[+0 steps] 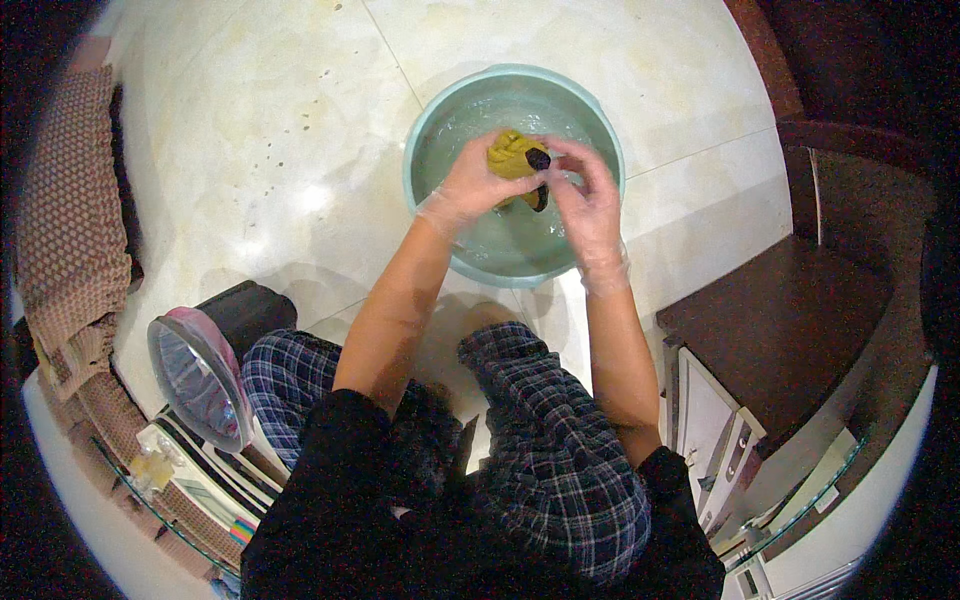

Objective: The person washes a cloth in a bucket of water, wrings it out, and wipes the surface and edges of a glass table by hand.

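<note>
Over a pale green round plastic basin (413,161) of water, both my hands wear thin clear gloves. My left hand (476,180) grips a bunched mustard-yellow cloth item (508,156) with dark ends, its thumb across the near side. A second yellow part with a dark edge (538,199) shows below that thumb. At the right of the cloth is my right hand (589,199), its fingers curved and the fingertips near the dark end; blur hides whether they pinch it.
The basin stands on a pale tiled floor (337,135) with dark specks. A black bin (199,375) with a clear liner is at the left, near a brown woven cover (75,202). Dark wooden furniture (780,337) and a white-fronted unit (705,420) are at the right.
</note>
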